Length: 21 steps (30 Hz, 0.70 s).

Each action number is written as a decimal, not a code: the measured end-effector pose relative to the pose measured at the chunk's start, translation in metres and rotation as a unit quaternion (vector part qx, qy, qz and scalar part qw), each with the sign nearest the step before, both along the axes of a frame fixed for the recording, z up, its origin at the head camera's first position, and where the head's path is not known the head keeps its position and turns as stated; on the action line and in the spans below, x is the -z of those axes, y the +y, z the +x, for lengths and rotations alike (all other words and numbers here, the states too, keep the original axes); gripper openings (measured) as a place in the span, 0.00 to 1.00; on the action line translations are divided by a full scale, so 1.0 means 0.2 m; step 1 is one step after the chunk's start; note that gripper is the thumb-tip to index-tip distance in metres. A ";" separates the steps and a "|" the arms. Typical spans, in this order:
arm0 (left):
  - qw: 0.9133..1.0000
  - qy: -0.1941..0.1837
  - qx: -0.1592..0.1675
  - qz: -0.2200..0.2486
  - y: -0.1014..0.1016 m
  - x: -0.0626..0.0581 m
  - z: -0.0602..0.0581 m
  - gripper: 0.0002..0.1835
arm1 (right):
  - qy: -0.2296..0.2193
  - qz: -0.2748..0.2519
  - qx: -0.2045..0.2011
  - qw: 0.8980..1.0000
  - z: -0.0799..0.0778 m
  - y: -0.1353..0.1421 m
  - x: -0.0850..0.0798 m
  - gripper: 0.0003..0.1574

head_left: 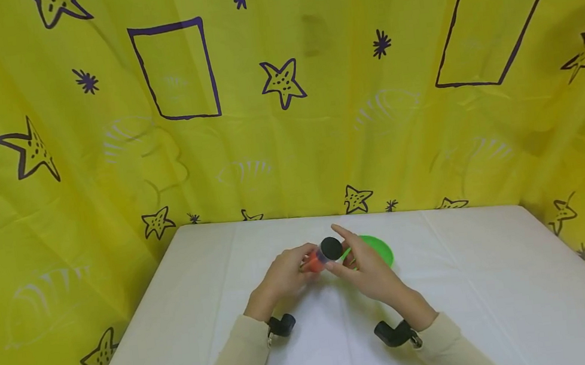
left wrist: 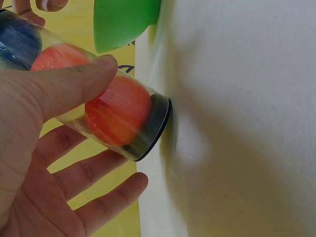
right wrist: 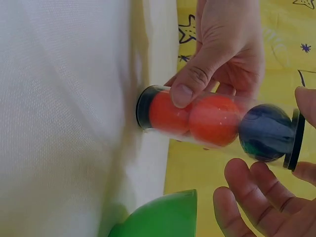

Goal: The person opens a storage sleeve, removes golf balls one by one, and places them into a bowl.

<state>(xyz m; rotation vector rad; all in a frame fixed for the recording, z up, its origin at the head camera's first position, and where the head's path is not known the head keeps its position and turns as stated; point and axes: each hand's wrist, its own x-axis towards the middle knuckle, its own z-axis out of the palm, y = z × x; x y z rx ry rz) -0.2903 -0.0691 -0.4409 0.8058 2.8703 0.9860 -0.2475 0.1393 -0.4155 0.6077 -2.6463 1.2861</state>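
A clear tube (right wrist: 234, 101) with a black cap at each end holds two orange balls (right wrist: 215, 121) and a dark blue ball (right wrist: 266, 132). My left hand (head_left: 285, 273) grips the tube near its lower end, thumb across the plastic; the other fingers lie behind it. At the upper end, my right hand (head_left: 370, 270) has its fingers spread around the black cap (head_left: 331, 248). Thumb and a finger lie close to that cap's rim; firm contact is hard to make out. A green bowl (head_left: 381, 247) sits on the table, partly behind the right hand.
The table (head_left: 180, 334) wears a white cloth. A yellow curtain (head_left: 322, 161) printed with stars and frames hangs behind and along both sides. Each wrist carries a black camera mount (head_left: 393, 333).
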 end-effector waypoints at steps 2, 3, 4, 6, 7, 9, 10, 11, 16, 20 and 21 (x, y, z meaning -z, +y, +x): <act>1.000 0.005 0.002 -0.004 0.01 0.00 0.00 0.24 | 0.005 0.006 0.003 1.000 0.00 0.00 0.00 0.47; 1.000 0.007 0.003 -0.004 0.01 -0.01 0.01 0.24 | 0.010 0.009 0.005 1.000 0.00 0.00 0.00 0.46; 1.000 0.011 0.003 -0.006 0.01 -0.01 0.01 0.24 | 0.014 0.011 0.006 1.000 0.00 0.00 0.00 0.44; 1.000 0.012 0.002 -0.006 0.02 -0.01 0.01 0.25 | 0.020 0.015 0.009 1.000 0.00 0.01 0.00 0.42; 1.000 0.012 -0.001 -0.010 0.02 -0.01 0.01 0.25 | 0.023 0.019 0.011 0.999 0.00 0.01 0.00 0.41; 1.000 0.022 -0.004 -0.019 0.01 -0.02 0.02 0.26 | 0.026 0.023 0.017 0.999 0.00 0.01 0.00 0.39; 0.999 0.027 -0.005 -0.025 0.01 -0.02 0.02 0.26 | 0.028 0.027 0.022 0.999 0.00 0.02 -0.01 0.38; 0.999 0.032 -0.005 -0.029 0.01 -0.03 0.02 0.27 | 0.031 0.030 0.027 0.999 0.00 0.02 -0.01 0.38; 0.998 0.054 -0.002 -0.045 -0.02 -0.06 0.02 0.27 | 0.039 0.041 0.049 0.997 -0.01 0.04 -0.03 0.35; 0.997 0.061 0.001 -0.047 -0.03 -0.09 0.02 0.28 | 0.025 0.030 0.054 0.998 -0.01 0.06 -0.05 0.33; 0.997 0.060 0.002 -0.046 -0.04 -0.10 0.03 0.29 | 0.023 0.028 0.055 0.998 -0.01 0.06 -0.06 0.33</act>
